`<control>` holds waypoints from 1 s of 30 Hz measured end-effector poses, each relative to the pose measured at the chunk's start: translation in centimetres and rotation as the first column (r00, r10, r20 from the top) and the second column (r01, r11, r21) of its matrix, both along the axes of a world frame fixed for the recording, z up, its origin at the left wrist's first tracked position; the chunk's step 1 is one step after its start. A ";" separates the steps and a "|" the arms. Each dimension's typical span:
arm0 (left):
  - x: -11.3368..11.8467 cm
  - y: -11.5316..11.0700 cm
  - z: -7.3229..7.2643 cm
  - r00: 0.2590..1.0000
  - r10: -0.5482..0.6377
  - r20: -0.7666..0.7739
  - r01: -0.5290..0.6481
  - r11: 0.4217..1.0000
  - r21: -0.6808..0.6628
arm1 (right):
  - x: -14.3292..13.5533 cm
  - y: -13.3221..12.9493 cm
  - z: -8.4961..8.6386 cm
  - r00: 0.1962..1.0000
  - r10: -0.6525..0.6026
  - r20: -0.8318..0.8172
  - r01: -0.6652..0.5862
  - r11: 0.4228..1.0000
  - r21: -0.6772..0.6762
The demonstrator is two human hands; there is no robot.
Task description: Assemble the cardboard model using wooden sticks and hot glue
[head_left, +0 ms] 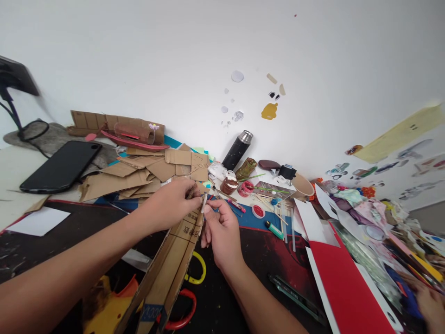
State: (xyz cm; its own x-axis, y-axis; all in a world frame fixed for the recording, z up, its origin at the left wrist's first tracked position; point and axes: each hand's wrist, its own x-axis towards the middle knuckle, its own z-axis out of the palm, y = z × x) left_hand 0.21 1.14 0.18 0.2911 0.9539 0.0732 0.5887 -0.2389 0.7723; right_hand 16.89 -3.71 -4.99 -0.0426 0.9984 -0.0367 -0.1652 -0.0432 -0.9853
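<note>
"What are you gripping?"

"My left hand (182,202) is curling tightly around the far end of a long, brown, ridged cardboard trough (175,260) at lower centre. Your view of my right hand (222,227)?"

"It's pinching a thin pale strip (204,204). Your trough is slanting lengthwise above a black mat (250,260), pointing up-right toward the smooth white wall (174,55)."

Bare left forearm (93,257) slants up from the lower left, right forearm (264,301) from the bottom. Left hand (177,204)'s kinda curled, right hand (222,227)'s pinching, thumb against index, both super close together.
</note>
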 end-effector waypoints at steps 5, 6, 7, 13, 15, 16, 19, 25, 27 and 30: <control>0.0 0.1 -0.2 1.000 0.007 0.023 -0.007 1.000 0.012 | 0.0 0.1 0.0 1.000 -0.004 0.006 0.004 1.000 0.001; 0.0 0.1 -0.2 1.000 0.010 0.023 -0.010 1.000 0.010 | 0.0 0.1 0.0 1.000 -0.003 0.007 0.003 1.000 0.001; 0.0 0.1 -0.2 1.000 0.012 0.022 -0.012 1.000 0.009 | 0.0 0.1 0.0 1.000 -0.003 0.007 0.003 1.000 0.000; -0.1 0.1 0.0 0.999 -0.005 0.032 0.005 1.000 0.003 | 0.1 0.0 0.0 1.000 0.002 0.006 -0.002 1.000 -0.005; -0.1 0.0 0.0 1.000 -0.002 0.027 0.002 1.000 0.005 | 0.1 0.0 0.1 1.000 0.003 0.000 -0.003 1.000 -0.004; -0.1 0.0 0.0 1.000 -0.001 0.023 0.000 1.000 0.005 | 0.0 0.0 0.1 1.000 0.003 -0.003 -0.003 1.000 -0.004; -0.1 0.0 -0.1 1.000 0.001 0.007 -0.001 1.000 0.003 | 0.0 0.0 0.1 1.000 0.002 -0.007 -0.002 1.000 -0.006; 0.0 0.0 0.0 1.000 -0.012 -0.018 0.011 1.000 -0.016 | -0.1 0.0 -0.1 1.000 -0.001 -0.004 0.001 1.000 -0.006; 0.0 0.0 0.0 1.000 -0.010 -0.022 0.010 1.000 -0.017 | 0.0 0.0 -0.1 1.000 -0.004 -0.005 0.004 1.000 -0.006; 0.0 -0.1 0.0 1.000 -0.005 -0.018 0.005 1.000 -0.015 | 0.0 0.0 -0.1 1.000 -0.002 -0.009 0.002 1.000 -0.005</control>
State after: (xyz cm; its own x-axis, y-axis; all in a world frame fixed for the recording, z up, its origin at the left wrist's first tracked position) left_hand 0.26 1.08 0.22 0.2969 0.9534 0.0541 0.6014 -0.2307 0.7649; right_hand 16.89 -3.75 -5.05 -0.0411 0.9983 -0.0416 -0.1742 -0.0481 -0.9835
